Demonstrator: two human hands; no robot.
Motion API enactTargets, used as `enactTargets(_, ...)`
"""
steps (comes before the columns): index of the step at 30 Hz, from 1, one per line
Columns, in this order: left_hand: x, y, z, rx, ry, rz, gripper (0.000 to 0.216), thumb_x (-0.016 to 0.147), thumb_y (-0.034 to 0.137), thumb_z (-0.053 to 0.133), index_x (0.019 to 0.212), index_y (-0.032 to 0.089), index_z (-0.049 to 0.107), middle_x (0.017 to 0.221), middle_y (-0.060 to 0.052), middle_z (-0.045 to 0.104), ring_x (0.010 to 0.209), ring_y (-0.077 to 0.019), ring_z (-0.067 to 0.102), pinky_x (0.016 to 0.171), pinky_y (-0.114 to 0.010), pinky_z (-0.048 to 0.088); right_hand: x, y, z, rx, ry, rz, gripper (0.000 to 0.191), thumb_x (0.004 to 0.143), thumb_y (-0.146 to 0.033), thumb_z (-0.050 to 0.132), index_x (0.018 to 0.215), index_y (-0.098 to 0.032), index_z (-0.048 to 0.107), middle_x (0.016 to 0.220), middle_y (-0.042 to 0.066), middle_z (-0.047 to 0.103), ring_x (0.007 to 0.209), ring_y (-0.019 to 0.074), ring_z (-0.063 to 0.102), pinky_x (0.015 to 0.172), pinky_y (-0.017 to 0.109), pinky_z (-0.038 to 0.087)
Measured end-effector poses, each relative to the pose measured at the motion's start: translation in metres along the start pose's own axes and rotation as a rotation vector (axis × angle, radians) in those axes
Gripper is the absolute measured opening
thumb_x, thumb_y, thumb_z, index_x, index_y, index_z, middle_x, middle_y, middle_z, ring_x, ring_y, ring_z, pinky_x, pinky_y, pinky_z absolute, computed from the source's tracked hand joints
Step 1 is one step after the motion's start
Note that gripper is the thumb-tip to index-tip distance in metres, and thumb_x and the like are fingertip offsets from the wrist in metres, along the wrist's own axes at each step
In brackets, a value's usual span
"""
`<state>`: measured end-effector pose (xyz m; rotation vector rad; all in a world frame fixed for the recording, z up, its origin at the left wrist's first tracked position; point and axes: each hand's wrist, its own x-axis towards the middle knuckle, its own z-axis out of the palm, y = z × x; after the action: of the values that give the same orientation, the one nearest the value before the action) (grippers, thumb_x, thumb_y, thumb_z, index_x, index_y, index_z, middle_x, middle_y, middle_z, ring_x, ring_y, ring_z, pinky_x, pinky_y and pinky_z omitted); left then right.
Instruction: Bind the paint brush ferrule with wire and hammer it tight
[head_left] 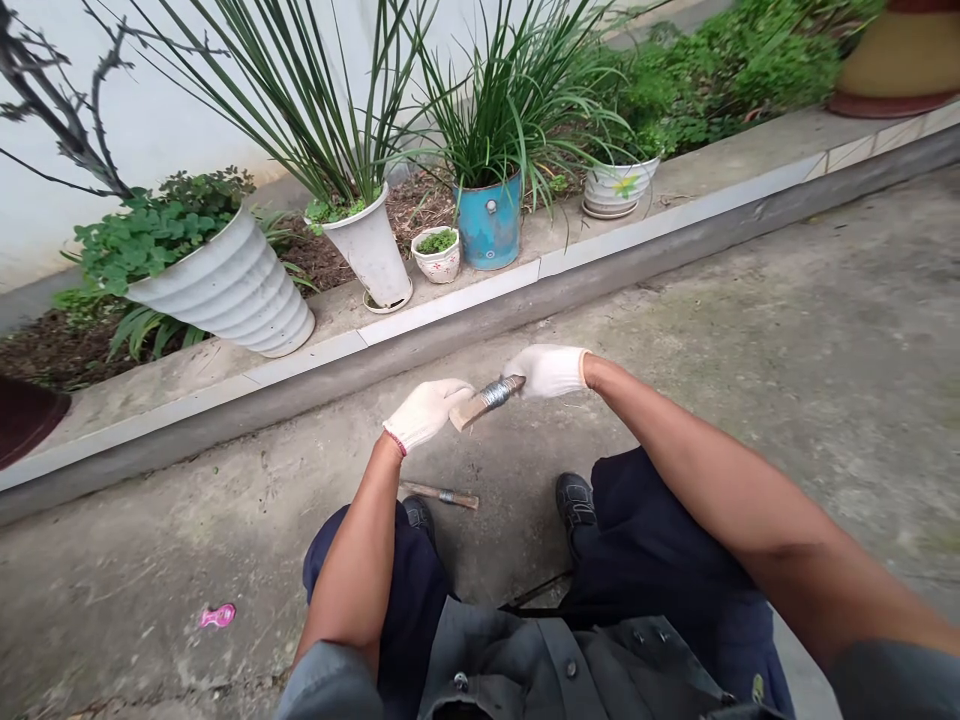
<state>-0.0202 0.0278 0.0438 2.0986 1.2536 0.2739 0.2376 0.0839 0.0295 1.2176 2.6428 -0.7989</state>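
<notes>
In white knit gloves, both my hands hold one short wire-bound piece (493,394), which looks like a brush. Its tan, flat end points down to the left, silver wire wraps its middle, and a darker end lies at the right. My left hand (426,412) is closed with thumb and fingers at the tan end. At the darker end my right hand (551,371) is closed too, its fingertips partly hidden. A similar wire-bound stick (442,494) lies on the concrete below, close to my left shoe.
Ahead runs a raised planter ledge (450,298) with a white ribbed pot (225,290), a tall white pot (371,250), a small patterned pot (439,262) and a blue pot (489,225). A pink scrap (217,615) lies on the concrete ground (750,340) at left.
</notes>
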Motion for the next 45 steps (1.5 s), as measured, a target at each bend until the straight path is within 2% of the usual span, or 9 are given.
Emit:
enactTargets(5, -0.001, 0.004, 0.003, -0.07, 0.009, -0.082, 0.04, 0.099, 0.042, 0.044, 0.079, 0.019, 0.071, 0.085, -0.002, 0.074, 0.082, -0.0178, 0.066, 0.081, -0.026, 0.045, 0.002, -0.005, -0.005, 0.29, 0.167, 0.008, 0.031, 0.078, -0.045, 0.064, 0.09, -0.017, 0.068, 0.074, -0.003, 0.061, 0.066, 0.0121, 0.05, 0.059, 0.023, 0.032)
enactTargets(10, -0.002, 0.007, 0.009, 0.002, -0.033, -0.099, 0.039, 0.101, 0.04, 0.04, 0.078, 0.02, 0.064, 0.073, 0.001, 0.068, 0.07, -0.0161, 0.061, 0.069, -0.027, 0.041, 0.013, -0.003, -0.004, -0.016, 0.309, 0.322, 0.025, 0.086, -0.031, 0.056, 0.101, -0.019, 0.072, 0.086, 0.008, 0.072, 0.075, 0.0197, 0.063, 0.065, 0.027, 0.037)
enactTargets(13, 0.0, 0.004, 0.011, 0.086, -0.041, -0.129, 0.038, 0.101, 0.039, 0.04, 0.075, 0.02, 0.062, 0.067, 0.002, 0.064, 0.065, -0.0164, 0.058, 0.063, -0.028, 0.036, 0.014, 0.001, -0.001, -0.238, 0.342, 0.393, 0.028, 0.086, -0.018, 0.054, 0.106, -0.018, 0.073, 0.096, 0.015, 0.075, 0.089, 0.0261, 0.069, 0.073, 0.031, 0.041)
enactTargets(19, 0.003, 0.001, 0.015, 0.263, -0.024, -0.097, 0.037, 0.101, 0.037, 0.041, 0.082, 0.021, 0.069, 0.077, -0.002, 0.068, 0.07, -0.0181, 0.058, 0.066, -0.028, 0.036, 0.014, -0.012, 0.009, -0.442, 0.093, 0.328, 0.027, 0.088, -0.013, 0.053, 0.1, -0.012, 0.077, 0.099, 0.021, 0.076, 0.097, 0.0315, 0.072, 0.079, 0.036, 0.045)
enactTargets(23, 0.001, 0.004, 0.013, 0.244, -0.015, -0.079, 0.035, 0.099, 0.037, 0.044, 0.084, 0.021, 0.071, 0.083, -0.002, 0.071, 0.075, -0.0174, 0.058, 0.068, -0.027, 0.037, 0.011, -0.02, 0.013, -0.444, -0.038, 0.155, 0.027, 0.083, -0.011, 0.057, 0.1, -0.013, 0.078, 0.098, 0.018, 0.076, 0.092, 0.027, 0.071, 0.076, 0.032, 0.044)
enactTargets(27, -0.001, 0.006, 0.007, 0.091, 0.023, -0.111, 0.034, 0.096, 0.042, 0.049, 0.088, 0.02, 0.073, 0.085, 0.001, 0.072, 0.078, -0.0167, 0.06, 0.068, -0.025, 0.04, 0.002, -0.009, 0.01, -0.209, -0.093, -0.013, 0.024, 0.076, -0.015, 0.059, 0.094, -0.018, 0.075, 0.083, 0.005, 0.073, 0.071, 0.017, 0.062, 0.063, 0.026, 0.036)
enactTargets(31, 0.0, 0.005, 0.001, -0.031, 0.086, -0.068, 0.042, 0.097, 0.046, 0.046, 0.083, 0.017, 0.072, 0.089, -0.002, 0.074, 0.087, -0.0187, 0.064, 0.08, -0.026, 0.044, -0.005, 0.001, 0.002, 0.161, 0.037, -0.06, 0.024, 0.079, -0.038, 0.064, 0.088, -0.017, 0.07, 0.077, -0.002, 0.065, 0.068, 0.0129, 0.052, 0.06, 0.023, 0.034)
enactTargets(36, 0.0, 0.006, 0.004, -0.06, 0.088, -0.073, 0.044, 0.101, 0.043, 0.037, 0.083, 0.019, 0.07, 0.075, -0.001, 0.071, 0.079, -0.0177, 0.065, 0.079, -0.027, 0.044, 0.006, 0.001, 0.0, 0.115, 0.265, 0.174, 0.027, 0.083, -0.04, 0.06, 0.097, -0.019, 0.07, 0.082, 0.002, 0.069, 0.071, 0.0158, 0.057, 0.063, 0.024, 0.035)
enactTargets(45, 0.005, -0.001, 0.023, 0.023, -0.049, -0.146, 0.031, 0.098, 0.038, 0.042, 0.084, 0.021, 0.064, 0.072, 0.001, 0.069, 0.07, -0.0169, 0.062, 0.066, -0.027, 0.039, 0.013, -0.006, 0.007, -0.242, 0.283, 0.377, 0.03, 0.086, -0.016, 0.055, 0.11, -0.016, 0.073, 0.096, 0.017, 0.075, 0.092, 0.0281, 0.071, 0.076, 0.032, 0.044)
